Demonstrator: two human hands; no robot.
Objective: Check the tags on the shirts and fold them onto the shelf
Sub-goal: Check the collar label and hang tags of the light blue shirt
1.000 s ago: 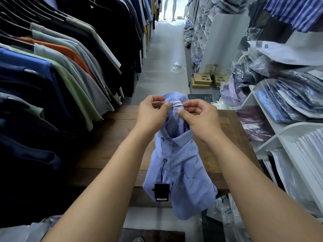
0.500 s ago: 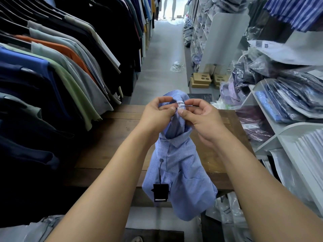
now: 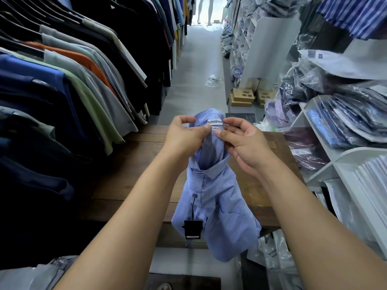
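1. Narrow shop aisle: rack of hanging shirts (image 3: 73,80) on L, white shelf unit (image 3: 326,170) w/ plastic-bagged shirts (image 3: 345,120) on R, brown wooden table (image 3: 129,174) across the middle.
2. Light-blue checked button-up shirt (image 3: 217,197) is held up by its collar over the table, body hanging past the near edge. A black card hang tag (image 3: 192,229) dangles from a front button.
3. Change vs half a sec ago: fingers covered most of the white woven neck label (image 3: 214,122); now it's spread flat & the brand line shows. Small line under it, prob. size, is partly behind a thumb, so I can't read it.
4. So the tag check is underway; folding & shelving not yet started.
5. Left hand (image 3: 184,137): thumb + forefinger pinch the collar at the label's L edge, other fingers curled. Right hand (image 3: 245,141): same pinch at the R edge.
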